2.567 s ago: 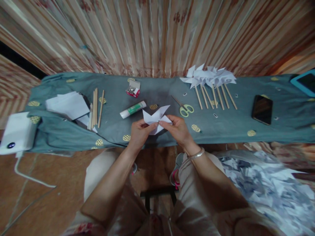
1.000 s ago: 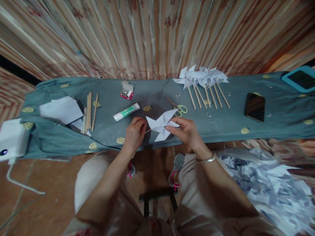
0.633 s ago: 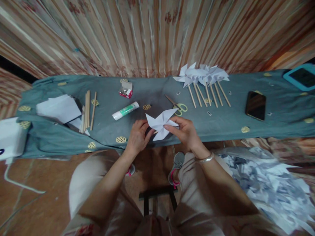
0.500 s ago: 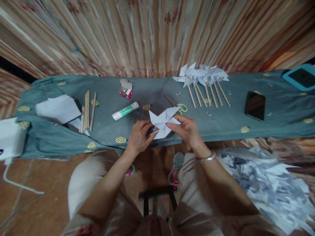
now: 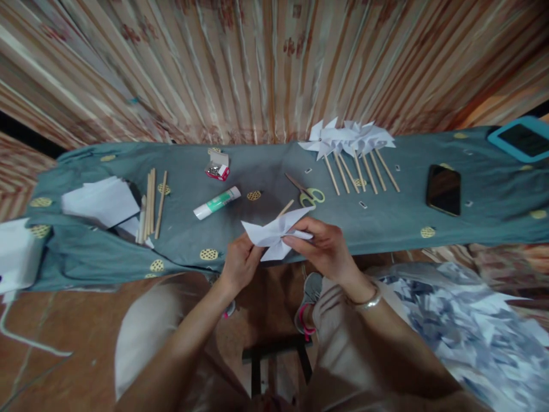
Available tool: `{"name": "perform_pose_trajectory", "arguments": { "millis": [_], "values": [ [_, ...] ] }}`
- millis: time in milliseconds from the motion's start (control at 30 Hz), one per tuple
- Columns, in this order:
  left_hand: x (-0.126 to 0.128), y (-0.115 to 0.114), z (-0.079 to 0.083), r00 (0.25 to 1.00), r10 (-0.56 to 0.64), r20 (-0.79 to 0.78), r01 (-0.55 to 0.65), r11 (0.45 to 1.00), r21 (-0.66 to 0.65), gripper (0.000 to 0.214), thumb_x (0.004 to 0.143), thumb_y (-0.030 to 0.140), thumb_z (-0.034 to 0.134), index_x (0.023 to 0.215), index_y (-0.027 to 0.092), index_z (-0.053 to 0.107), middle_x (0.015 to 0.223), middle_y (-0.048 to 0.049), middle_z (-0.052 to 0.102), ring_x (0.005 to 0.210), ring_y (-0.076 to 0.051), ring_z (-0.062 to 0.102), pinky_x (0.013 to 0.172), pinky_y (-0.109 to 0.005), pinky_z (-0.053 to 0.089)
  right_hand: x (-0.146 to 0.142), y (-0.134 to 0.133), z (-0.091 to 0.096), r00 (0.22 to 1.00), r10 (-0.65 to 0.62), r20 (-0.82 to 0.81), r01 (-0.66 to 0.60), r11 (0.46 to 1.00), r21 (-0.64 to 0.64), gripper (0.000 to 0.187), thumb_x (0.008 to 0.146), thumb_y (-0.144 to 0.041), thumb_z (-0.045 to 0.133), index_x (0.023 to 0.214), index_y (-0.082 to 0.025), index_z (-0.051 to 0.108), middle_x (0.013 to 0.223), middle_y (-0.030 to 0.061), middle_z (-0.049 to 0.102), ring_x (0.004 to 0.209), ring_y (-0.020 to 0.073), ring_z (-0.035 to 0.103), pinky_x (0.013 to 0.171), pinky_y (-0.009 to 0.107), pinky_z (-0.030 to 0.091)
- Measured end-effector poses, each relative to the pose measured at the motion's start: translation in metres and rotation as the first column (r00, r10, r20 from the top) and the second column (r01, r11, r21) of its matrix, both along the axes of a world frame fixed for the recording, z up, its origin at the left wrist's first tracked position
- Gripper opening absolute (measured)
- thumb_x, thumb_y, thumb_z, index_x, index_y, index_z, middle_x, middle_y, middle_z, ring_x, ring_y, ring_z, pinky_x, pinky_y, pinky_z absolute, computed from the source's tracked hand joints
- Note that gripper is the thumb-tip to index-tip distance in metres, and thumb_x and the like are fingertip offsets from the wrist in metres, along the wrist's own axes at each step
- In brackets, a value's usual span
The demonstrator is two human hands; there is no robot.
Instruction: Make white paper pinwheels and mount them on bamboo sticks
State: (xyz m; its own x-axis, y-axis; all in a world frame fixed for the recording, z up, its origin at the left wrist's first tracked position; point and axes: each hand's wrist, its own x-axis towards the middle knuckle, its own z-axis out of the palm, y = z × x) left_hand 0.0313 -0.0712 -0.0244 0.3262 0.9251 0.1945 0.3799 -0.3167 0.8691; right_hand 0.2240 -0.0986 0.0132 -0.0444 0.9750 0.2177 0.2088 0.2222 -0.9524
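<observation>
A white paper pinwheel point(image 5: 274, 234) is between my hands just above the table's near edge. A thin wooden stick point(image 5: 286, 207) shows behind it, slanting up to the right; its lower part is hidden by the paper. My left hand point(image 5: 242, 260) is closed at the pinwheel's lower left side, with its fingertips partly behind the paper. My right hand point(image 5: 323, 246) pinches the right blade, thumb near the centre. Beyond the pinwheel lie scissors point(image 5: 312, 197) with yellow-green handles, touching or nearly touching the top blade.
Finished pinwheels point(image 5: 351, 140) on sticks lie at the back right. A phone point(image 5: 444, 190) and blue-framed tablet point(image 5: 525, 140) are farther right. Leftward are a glue stick point(image 5: 217, 202), an open box of pins point(image 5: 218, 166), loose sticks point(image 5: 150, 206) and paper sheets point(image 5: 100, 200). Paper pieces point(image 5: 476, 326) fill a bag below right.
The pinwheel has turned and tilted, coming slightly closer to me. Its stick, which pointed down left towards my left hand, now points up right. My right hand has shifted its grip on the blade.
</observation>
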Motion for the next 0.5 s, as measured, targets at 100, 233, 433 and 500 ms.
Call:
{"name": "perform_pose_trajectory", "arguments": {
  "millis": [100,233,433,500],
  "values": [
    [0.001,-0.011,0.008,0.993,0.045,0.105,-0.024,0.981,-0.192,0.037,0.097,0.044,0.047,0.074,0.019,0.063,0.054,0.0023,0.051,0.043,-0.010,0.043,0.042,-0.022,0.035,-0.002,-0.005,0.005,0.978,-0.027,0.209,-0.008,0.986,0.166,0.004,0.089,-0.024,0.067,0.088,-0.022,0.070,0.081,-0.0014,0.074,0.073,0.0128,0.068,0.069,0.023,0.053],
    [0.002,-0.017,0.006,0.972,0.120,0.203,-0.046,0.941,-0.336,0.032,0.095,0.048,0.052,0.089,0.018,0.062,0.058,0.0044,0.051,0.040,-0.007,0.036,0.038,-0.021,0.027,-0.002,-0.004,0.004,0.942,-0.082,0.324,-0.058,0.914,0.401,0.007,0.093,-0.018,0.062,0.095,-0.022,0.067,0.090,0.0008,0.076,0.084,0.0142,0.071,0.077,0.026,0.056],
    [0.001,-0.018,0.004,0.992,0.040,0.119,-0.008,0.967,-0.255,0.034,0.098,0.041,0.047,0.078,0.019,0.064,0.052,0.0051,0.045,0.048,-0.010,0.043,0.049,-0.022,0.034,-0.003,-0.003,0.004,0.909,-0.190,0.370,-0.056,0.825,0.563,0.012,0.095,-0.016,0.059,0.104,-0.023,0.063,0.095,0.0030,0.077,0.089,0.0154,0.073,0.083,0.031,0.058],
    [0.002,-0.019,0.009,0.994,0.013,0.108,0.012,0.974,-0.228,0.033,0.098,0.038,0.047,0.079,0.019,0.066,0.053,0.0051,0.045,0.048,-0.011,0.044,0.051,-0.023,0.036,-0.003,-0.003,0.004,0.894,-0.229,0.386,-0.049,0.805,0.591,0.015,0.095,-0.014,0.058,0.107,-0.023,0.062,0.094,0.0034,0.077,0.090,0.0158,0.073,0.082,0.031,0.059]
  ]
}}
